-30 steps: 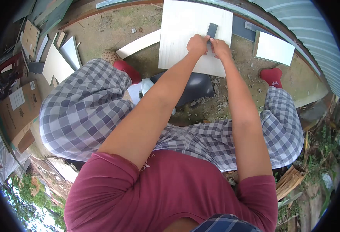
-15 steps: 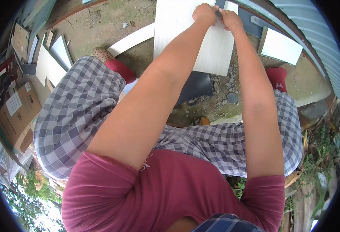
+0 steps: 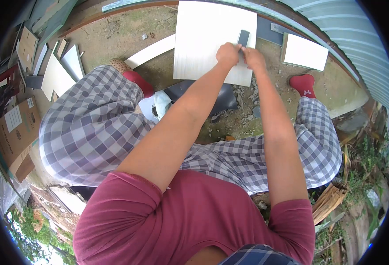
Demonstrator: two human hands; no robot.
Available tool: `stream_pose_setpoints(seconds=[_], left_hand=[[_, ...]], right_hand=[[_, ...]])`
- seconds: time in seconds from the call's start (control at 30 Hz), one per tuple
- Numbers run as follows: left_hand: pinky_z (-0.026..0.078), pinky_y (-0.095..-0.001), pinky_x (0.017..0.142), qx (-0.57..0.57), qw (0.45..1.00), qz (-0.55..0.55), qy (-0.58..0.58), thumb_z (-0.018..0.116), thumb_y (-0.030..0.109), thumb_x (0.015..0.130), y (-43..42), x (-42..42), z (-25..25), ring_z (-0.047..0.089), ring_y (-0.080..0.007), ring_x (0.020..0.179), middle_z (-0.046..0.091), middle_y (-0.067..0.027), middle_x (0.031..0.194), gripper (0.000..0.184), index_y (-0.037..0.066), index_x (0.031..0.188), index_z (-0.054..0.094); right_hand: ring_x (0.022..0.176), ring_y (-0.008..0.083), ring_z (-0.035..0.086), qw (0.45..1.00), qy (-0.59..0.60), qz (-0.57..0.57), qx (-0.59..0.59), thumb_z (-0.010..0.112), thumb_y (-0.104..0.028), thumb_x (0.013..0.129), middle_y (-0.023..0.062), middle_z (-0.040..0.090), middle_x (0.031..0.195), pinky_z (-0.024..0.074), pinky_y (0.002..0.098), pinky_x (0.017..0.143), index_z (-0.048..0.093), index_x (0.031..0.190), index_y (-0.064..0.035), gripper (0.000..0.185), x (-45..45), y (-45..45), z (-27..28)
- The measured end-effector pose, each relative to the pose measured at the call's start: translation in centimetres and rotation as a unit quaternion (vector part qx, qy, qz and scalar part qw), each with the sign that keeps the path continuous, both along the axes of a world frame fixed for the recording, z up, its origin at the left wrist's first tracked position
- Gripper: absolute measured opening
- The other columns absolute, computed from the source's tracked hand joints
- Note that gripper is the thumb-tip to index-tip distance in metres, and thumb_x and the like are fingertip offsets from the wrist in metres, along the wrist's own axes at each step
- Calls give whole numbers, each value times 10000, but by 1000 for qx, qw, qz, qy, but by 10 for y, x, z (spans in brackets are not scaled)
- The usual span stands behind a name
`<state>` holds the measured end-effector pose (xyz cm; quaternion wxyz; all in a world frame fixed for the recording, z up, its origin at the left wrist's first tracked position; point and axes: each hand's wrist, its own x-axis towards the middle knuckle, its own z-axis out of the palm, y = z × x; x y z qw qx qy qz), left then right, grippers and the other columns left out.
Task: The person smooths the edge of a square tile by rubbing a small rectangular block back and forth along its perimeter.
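Note:
A large pale wood-grain slab [image 3: 203, 39], tile-like, lies flat in front of me between my feet. Near its right edge rests a dark grey flat rectangular block [image 3: 243, 37]. My left hand [image 3: 228, 54] is closed at the near end of the block, fingers curled. From the other side my right hand [image 3: 253, 59] grips the same end, its fingers bent down toward the slab. The fingertips partly hide where the block meets them. Under the slab's near edge shows a dark sheet [image 3: 223, 97].
Rubble [image 3: 247, 99] lies on the ground nearer me. White offcuts [image 3: 62, 73] and a cardboard box [image 3: 15, 126] sit to the left. A long white strip [image 3: 152, 51] touches the slab's left side. To the right are a white piece [image 3: 305, 52] and corrugated metal sheeting [image 3: 349, 39].
Both hands and the dark grey block have come toward me along the slab's right side. The view has shifted slightly, showing more of the slab's far edge.

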<state>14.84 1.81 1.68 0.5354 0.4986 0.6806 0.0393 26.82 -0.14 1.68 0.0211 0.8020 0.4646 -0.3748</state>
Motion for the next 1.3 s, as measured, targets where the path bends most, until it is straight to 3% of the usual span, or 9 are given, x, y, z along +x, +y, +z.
stream_pose_setpoints(seconds=[0.07, 0.27, 0.3, 0.33, 0.4, 0.67, 1.1, 1.2, 1.3], left_hand=[[517, -320, 610, 14, 999, -7, -33, 500, 436, 895, -23, -4, -3, 649, -186, 528, 627, -77, 525, 497, 23, 659, 648], [515, -329, 596, 36, 999, -7, -39, 502, 420, 896, -76, -10, -14, 646, -197, 520, 611, -89, 503, 473, 9, 709, 642], [515, -328, 587, 134, 989, -49, -37, 504, 415, 895, -85, -16, -12, 646, -196, 517, 615, -88, 514, 473, 0, 715, 643], [515, -328, 587, 137, 989, -48, -37, 504, 415, 895, -87, -17, -10, 646, -196, 517, 615, -88, 514, 473, 0, 715, 643], [515, -330, 578, 1, 998, -5, -64, 501, 414, 897, -92, -19, -1, 645, -195, 512, 624, -90, 536, 482, -10, 717, 643], [516, -323, 568, 1, 998, -15, -59, 512, 412, 893, -105, -31, 1, 636, -193, 491, 627, -88, 537, 491, -4, 673, 652], [503, -305, 468, -29, 994, 13, -104, 512, 397, 907, -90, -37, -6, 629, -204, 485, 629, -112, 575, 489, -52, 759, 637], [515, -308, 542, -18, 996, 8, -82, 529, 409, 889, -79, -36, -4, 629, -184, 471, 638, -82, 554, 469, 2, 704, 668], [512, -300, 532, -1, 998, 0, -67, 537, 415, 884, -65, -33, -3, 623, -185, 458, 636, -74, 546, 464, 12, 698, 673]], right_hand=[[685, 278, 643, 1000, 5, 1, -1, 396, -451, 925, 113, 656, 784, 482, 418, 696, 631, 802, -82, 455, 0, -23, -2], [849, 348, 619, 1000, -27, 6, -6, 405, -443, 919, 142, 659, 839, 463, 456, 729, 641, 812, -89, 438, -3, -76, -11], [852, 347, 620, 1000, -16, 15, -9, 406, -439, 920, 145, 659, 846, 461, 457, 734, 642, 812, -87, 438, -4, -81, -10], [854, 346, 620, 1000, -5, 24, -13, 406, -436, 920, 149, 660, 854, 458, 458, 740, 643, 812, -84, 438, -5, -87, -11], [850, 345, 621, 1000, 1, 8, 2, 403, -435, 922, 144, 659, 831, 456, 459, 742, 644, 807, -86, 439, -7, -96, -12], [768, 275, 632, 999, 12, 21, -41, 404, -440, 922, 74, 651, 725, 462, 423, 706, 639, 805, -99, 430, -18, -106, -4], [855, 321, 626, 999, 22, 0, -30, 412, -468, 917, 122, 660, 815, 462, 440, 743, 642, 819, -102, 443, -23, -95, -13], [878, 330, 627, 999, 26, -37, -24, 424, -477, 911, 130, 664, 832, 466, 441, 752, 650, 816, -99, 450, -24, -85, -13], [832, 318, 638, 997, 43, -61, -10, 436, -482, 906, 118, 670, 812, 472, 433, 732, 658, 804, -105, 449, -23, -73, -13]])
